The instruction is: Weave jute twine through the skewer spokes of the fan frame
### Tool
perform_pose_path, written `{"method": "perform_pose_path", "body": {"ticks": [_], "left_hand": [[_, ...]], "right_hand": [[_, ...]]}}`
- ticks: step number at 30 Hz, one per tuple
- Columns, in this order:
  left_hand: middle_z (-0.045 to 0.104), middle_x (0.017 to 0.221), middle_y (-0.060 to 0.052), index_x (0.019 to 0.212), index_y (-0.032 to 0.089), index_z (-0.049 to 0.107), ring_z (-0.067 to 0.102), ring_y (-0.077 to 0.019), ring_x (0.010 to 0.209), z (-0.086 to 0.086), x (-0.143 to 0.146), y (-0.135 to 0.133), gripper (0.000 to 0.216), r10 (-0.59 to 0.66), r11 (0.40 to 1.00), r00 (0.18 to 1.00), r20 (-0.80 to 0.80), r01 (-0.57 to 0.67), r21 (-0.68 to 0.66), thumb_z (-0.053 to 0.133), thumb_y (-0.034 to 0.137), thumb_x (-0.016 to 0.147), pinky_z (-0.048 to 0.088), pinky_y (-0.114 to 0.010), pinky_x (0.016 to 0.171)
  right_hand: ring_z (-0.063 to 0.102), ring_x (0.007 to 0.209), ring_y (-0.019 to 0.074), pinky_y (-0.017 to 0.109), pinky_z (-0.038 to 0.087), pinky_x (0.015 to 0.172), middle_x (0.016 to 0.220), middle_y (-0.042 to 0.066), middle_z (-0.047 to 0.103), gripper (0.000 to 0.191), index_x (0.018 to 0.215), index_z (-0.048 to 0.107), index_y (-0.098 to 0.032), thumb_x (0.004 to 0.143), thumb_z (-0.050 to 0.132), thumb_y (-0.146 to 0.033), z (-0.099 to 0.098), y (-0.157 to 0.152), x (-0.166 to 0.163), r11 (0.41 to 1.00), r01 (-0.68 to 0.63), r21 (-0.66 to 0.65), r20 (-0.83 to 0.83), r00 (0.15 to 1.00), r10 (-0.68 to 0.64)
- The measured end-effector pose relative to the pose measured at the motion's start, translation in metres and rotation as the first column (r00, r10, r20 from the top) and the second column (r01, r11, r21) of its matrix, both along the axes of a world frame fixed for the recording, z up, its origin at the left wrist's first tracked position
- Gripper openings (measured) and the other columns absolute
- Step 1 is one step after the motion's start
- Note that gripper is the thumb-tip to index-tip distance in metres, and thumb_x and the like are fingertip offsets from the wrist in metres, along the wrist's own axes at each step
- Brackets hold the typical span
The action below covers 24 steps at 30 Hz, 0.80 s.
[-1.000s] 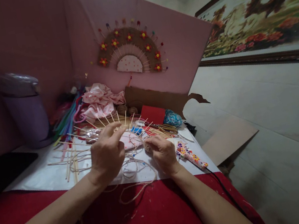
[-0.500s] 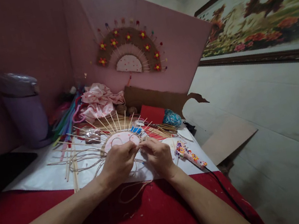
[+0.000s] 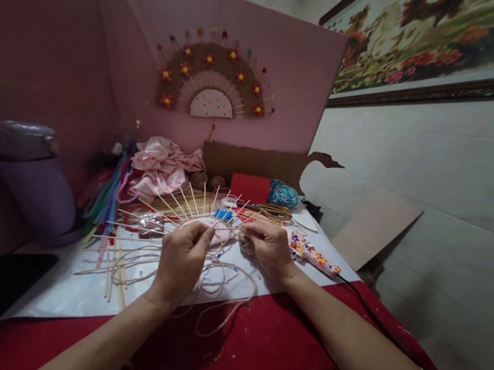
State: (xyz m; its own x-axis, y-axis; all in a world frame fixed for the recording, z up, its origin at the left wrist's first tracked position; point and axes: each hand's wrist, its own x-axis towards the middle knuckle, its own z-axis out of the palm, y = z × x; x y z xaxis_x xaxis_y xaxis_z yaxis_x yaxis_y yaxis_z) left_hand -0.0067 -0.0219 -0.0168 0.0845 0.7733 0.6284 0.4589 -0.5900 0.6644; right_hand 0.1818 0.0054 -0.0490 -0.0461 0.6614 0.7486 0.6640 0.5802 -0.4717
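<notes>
A half-round piece covered in pink dotted cloth (image 3: 223,232) lies on the white sheet, with thin wooden sticks (image 3: 183,201) fanning out from its curved edge. My left hand (image 3: 185,254) is closed in a pinch over its near left part, seemingly on twine; its fingers hide much of the cloth. To the right, my right hand (image 3: 268,248) is closed with thumb and forefinger together on the twine. Partly under those fingers is a small ball of twine (image 3: 246,244). Loose twine (image 3: 231,312) loops down between the hands onto the red cloth.
A flower-patterned glue gun (image 3: 311,254) with a black cord lies right of my right hand. Behind are blue yarn (image 3: 283,192), red card (image 3: 250,188) and crumpled pink fabric (image 3: 162,165). A purple tumbler (image 3: 37,190) stands left; a finished-looking fan decoration (image 3: 211,64) hangs on the pink board.
My hands have moved apart, the left one to the left and the right one slightly right. The ball of twine now shows under my right fingers.
</notes>
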Motion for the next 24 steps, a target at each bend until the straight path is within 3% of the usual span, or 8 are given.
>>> {"method": "perform_pose_path", "body": {"ticks": [7, 14, 18, 21, 24], "left_hand": [[0.046, 0.05, 0.005, 0.062, 0.018, 0.053, 0.041, -0.0105, 0.048, -0.001, -0.004, 0.005, 0.025, 0.008, 0.994, 0.995, 0.098, 0.003, -0.108, 0.048, 0.029, 0.084, 0.032, -0.024, 0.048], [0.051, 0.052, 0.003, 0.069, 0.017, 0.059, 0.045, -0.0118, 0.049, -0.003, -0.004, 0.01, 0.025, 0.038, 0.995, 0.999, 0.038, -0.035, -0.094, 0.046, 0.033, 0.084, 0.031, -0.024, 0.046], [0.06, 0.06, -0.001, 0.069, 0.018, 0.062, 0.054, -0.0153, 0.056, -0.004, -0.006, 0.011, 0.024, 0.126, 0.987, 0.98, -0.156, -0.14, -0.082, 0.046, 0.028, 0.084, 0.035, -0.026, 0.052], [0.068, 0.09, -0.007, 0.081, 0.019, 0.068, 0.061, -0.0197, 0.069, -0.006, -0.007, 0.009, 0.02, 0.192, 0.977, 0.89, -0.413, -0.214, -0.006, 0.048, 0.017, 0.079, 0.039, -0.028, 0.055], [0.064, 0.112, -0.01, 0.095, 0.019, 0.067, 0.064, -0.0232, 0.083, -0.007, -0.004, 0.006, 0.03, 0.212, 0.977, 0.85, -0.482, -0.179, 0.115, 0.045, 0.009, 0.078, 0.045, -0.032, 0.063]], "right_hand": [[0.064, 0.073, 0.0166, 0.026, 0.049, 0.067, 0.08, 0.002, 0.07, 0.012, 0.086, 0.066, -0.021, 0.081, 0.055, -0.02, -0.004, 0.0, -0.002, 1.0, 0.027, -0.01, -0.046, 0.999, -0.028], [0.062, 0.074, 0.0166, 0.028, 0.048, 0.071, 0.079, 0.002, 0.068, 0.018, 0.084, 0.065, -0.021, 0.083, 0.048, -0.015, -0.001, -0.003, -0.002, 1.0, 0.018, 0.015, -0.012, 1.0, -0.018], [0.063, 0.077, 0.0172, 0.028, 0.048, 0.072, 0.083, 0.003, 0.069, 0.021, 0.085, 0.065, -0.022, 0.081, 0.048, -0.011, -0.001, -0.003, -0.002, 0.999, -0.003, 0.033, -0.008, 1.0, 0.003], [0.063, 0.079, 0.0171, 0.028, 0.049, 0.071, 0.083, 0.004, 0.068, 0.019, 0.083, 0.066, -0.021, 0.081, 0.05, -0.012, 0.0, -0.005, -0.003, 0.997, -0.058, 0.049, 0.013, 0.998, 0.058], [0.062, 0.078, 0.0161, 0.027, 0.048, 0.07, 0.083, 0.004, 0.067, 0.018, 0.084, 0.067, -0.022, 0.083, 0.05, -0.015, 0.002, -0.01, -0.007, 0.991, -0.127, 0.034, 0.064, 0.99, 0.125]]}}
